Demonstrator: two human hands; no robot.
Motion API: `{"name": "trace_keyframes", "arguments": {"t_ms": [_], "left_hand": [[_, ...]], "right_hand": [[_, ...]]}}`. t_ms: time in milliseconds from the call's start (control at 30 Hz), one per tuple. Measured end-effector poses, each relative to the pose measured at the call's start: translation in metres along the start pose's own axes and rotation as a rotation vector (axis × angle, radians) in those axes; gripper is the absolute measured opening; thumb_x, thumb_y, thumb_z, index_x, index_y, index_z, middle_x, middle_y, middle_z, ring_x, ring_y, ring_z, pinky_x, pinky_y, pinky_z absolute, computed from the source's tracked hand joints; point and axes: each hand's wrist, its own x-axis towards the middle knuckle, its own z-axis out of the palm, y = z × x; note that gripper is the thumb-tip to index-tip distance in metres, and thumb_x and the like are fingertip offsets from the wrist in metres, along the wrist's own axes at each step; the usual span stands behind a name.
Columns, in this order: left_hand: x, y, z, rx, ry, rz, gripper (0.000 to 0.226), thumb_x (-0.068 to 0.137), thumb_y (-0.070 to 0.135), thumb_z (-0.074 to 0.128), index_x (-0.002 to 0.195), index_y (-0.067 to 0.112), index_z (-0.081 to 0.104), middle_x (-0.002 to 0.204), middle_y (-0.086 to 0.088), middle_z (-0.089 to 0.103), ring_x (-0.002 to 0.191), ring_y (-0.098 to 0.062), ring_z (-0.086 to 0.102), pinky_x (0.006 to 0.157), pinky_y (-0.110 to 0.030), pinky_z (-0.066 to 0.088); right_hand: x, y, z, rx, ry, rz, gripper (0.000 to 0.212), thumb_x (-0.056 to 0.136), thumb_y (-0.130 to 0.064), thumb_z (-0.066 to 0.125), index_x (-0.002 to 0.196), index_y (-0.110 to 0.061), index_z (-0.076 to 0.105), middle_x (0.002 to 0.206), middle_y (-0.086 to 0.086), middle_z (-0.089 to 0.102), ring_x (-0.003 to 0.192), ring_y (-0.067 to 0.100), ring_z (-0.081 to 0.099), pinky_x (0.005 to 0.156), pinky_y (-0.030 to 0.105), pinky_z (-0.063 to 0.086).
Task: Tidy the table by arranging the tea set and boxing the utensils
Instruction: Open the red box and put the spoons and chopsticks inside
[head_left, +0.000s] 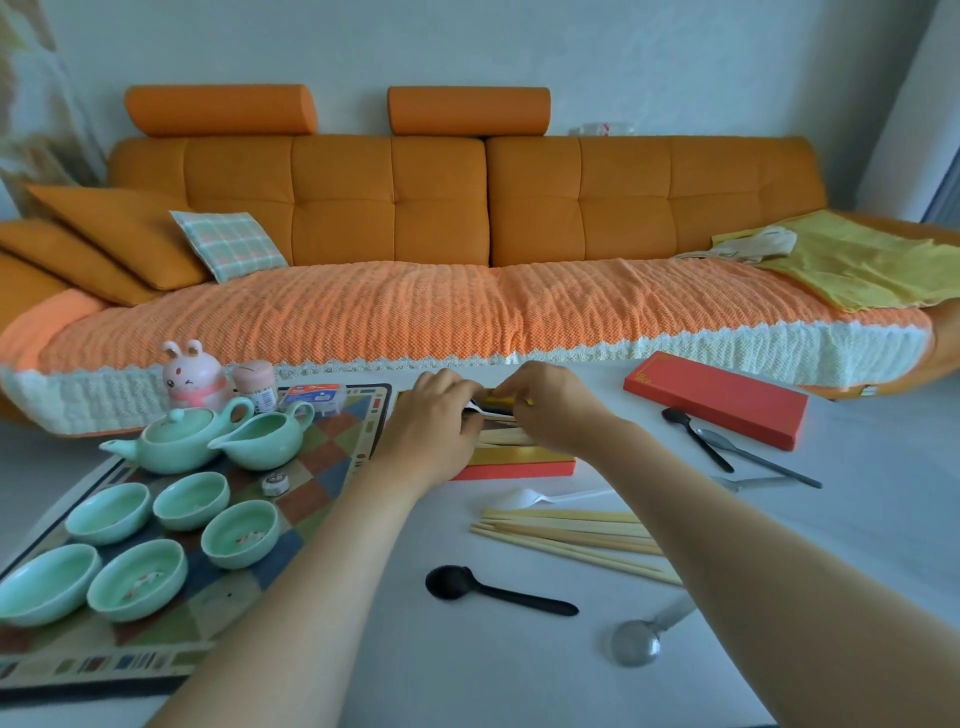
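Left on the worktop (415, 649), five cups (191, 500), a teapot (171, 441) and a pitcher (265, 434) stand on a mat (332, 447). Centre, far: left hand (428, 423) and right hand (553, 408) meet over the open box (519, 467) holding a white spoon (485, 411); both grips are curled, but what they hold cannot be told. Nearer, right: loose chopsticks (571, 538) and a black spoon (493, 590). Far right: red lid (717, 397).

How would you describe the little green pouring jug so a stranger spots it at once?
On the left of the white table lies a chequered mat, and at its far end, behind five green cups, stand two green pouring vessels. The jug is the right-hand one: open-topped with no lid, whereas the teapot beside it has a knobbed lid.
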Motion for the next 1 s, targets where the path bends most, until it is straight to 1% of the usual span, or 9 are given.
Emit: {"name": "trace_keyframes", "arguments": {"t_ms": [100,233,333,433,600,733,833,933,1000], "left_hand": [[-0.01,0.014,-0.005,-0.024,0.027,0.045,0.021,0.095,0.02,0.052,0.114,0.02,0.062,0.112,0.005,0.055,0.107,-0.016,0.048,0.082,-0.032,0.044],[-0.027,0.035,-0.006,-0.086,-0.117,0.035,0.011,0.094,0.028,0.052,0.093,0.028,0.063,0.092,0.013,0.055,0.083,-0.013,0.057,0.061,-0.027,0.042],[-0.037,0.041,-0.003,-0.069,-0.289,0.001,0.016,0.089,0.046,0.055,0.096,0.035,0.065,0.092,0.016,0.055,0.082,-0.009,0.057,0.067,-0.03,0.049],[-0.044,0.042,0.0,-0.013,-0.38,0.01,0.035,0.089,0.048,0.056,0.12,0.035,0.064,0.098,0.017,0.055,0.086,-0.009,0.054,0.068,-0.027,0.046],[-0.047,0.04,0.0,-0.042,-0.349,0.01,0.038,0.093,0.031,0.062,0.13,0.03,0.062,0.122,0.01,0.063,0.104,-0.011,0.058,0.082,-0.025,0.047],[-0.044,0.033,-0.008,-0.165,-0.375,-0.046,0.03,0.093,0.03,0.063,0.123,0.03,0.067,0.118,0.011,0.064,0.102,-0.008,0.058,0.087,-0.027,0.047],[-0.037,0.025,-0.025,-0.243,-0.346,-0.076,0.028,0.094,0.029,0.063,0.121,0.028,0.068,0.116,0.012,0.064,0.103,-0.007,0.057,0.087,-0.026,0.044],[-0.031,0.013,-0.043,-0.294,-0.245,-0.133,0.028,0.094,0.029,0.065,0.122,0.027,0.069,0.114,0.016,0.06,0.104,-0.005,0.055,0.085,-0.023,0.039],[-0.028,0.001,-0.052,-0.344,-0.158,-0.189,0.026,0.094,0.03,0.065,0.12,0.027,0.07,0.111,0.017,0.06,0.103,-0.005,0.055,0.085,-0.024,0.037]], "right_hand": [[-0.017,-0.007,-0.007,-0.051,-0.03,-0.058,0.032,0.087,-0.008,0.049,0.093,-0.02,0.077,0.094,0.001,0.07,0.087,0.02,0.06,0.079,0.038,0.052],[-0.044,-0.008,-0.016,-0.131,-0.212,0.014,0.029,0.084,-0.018,0.052,0.089,-0.029,0.078,0.092,-0.008,0.072,0.086,0.014,0.06,0.079,0.032,0.054],[-0.059,-0.002,-0.019,-0.199,-0.328,0.043,0.037,0.085,-0.016,0.049,0.1,-0.036,0.076,0.103,-0.016,0.071,0.096,0.011,0.062,0.086,0.03,0.055],[-0.068,0.006,-0.018,-0.257,-0.385,0.046,0.035,0.087,-0.015,0.053,0.106,-0.035,0.073,0.109,-0.014,0.07,0.1,0.012,0.063,0.089,0.034,0.055],[-0.074,0.009,-0.009,-0.279,-0.349,0.04,0.022,0.091,-0.022,0.062,0.107,-0.033,0.072,0.113,-0.007,0.068,0.102,0.016,0.063,0.089,0.036,0.055],[-0.073,0.004,-0.008,-0.234,-0.321,0.0,0.022,0.093,-0.026,0.058,0.11,-0.029,0.073,0.113,-0.011,0.07,0.104,0.011,0.063,0.091,0.032,0.054],[-0.067,-0.001,-0.009,-0.193,-0.258,-0.026,0.021,0.093,-0.028,0.055,0.102,-0.026,0.074,0.101,-0.01,0.072,0.093,0.012,0.065,0.083,0.034,0.057],[-0.057,-0.008,-0.007,-0.07,-0.142,-0.042,0.021,0.095,-0.026,0.051,0.091,-0.02,0.071,0.088,-0.004,0.07,0.08,0.02,0.065,0.074,0.041,0.057],[-0.048,-0.013,-0.005,0.006,-0.089,-0.051,0.02,0.096,-0.021,0.052,0.103,-0.022,0.071,0.091,-0.005,0.069,0.077,0.02,0.064,0.073,0.038,0.056]]}}
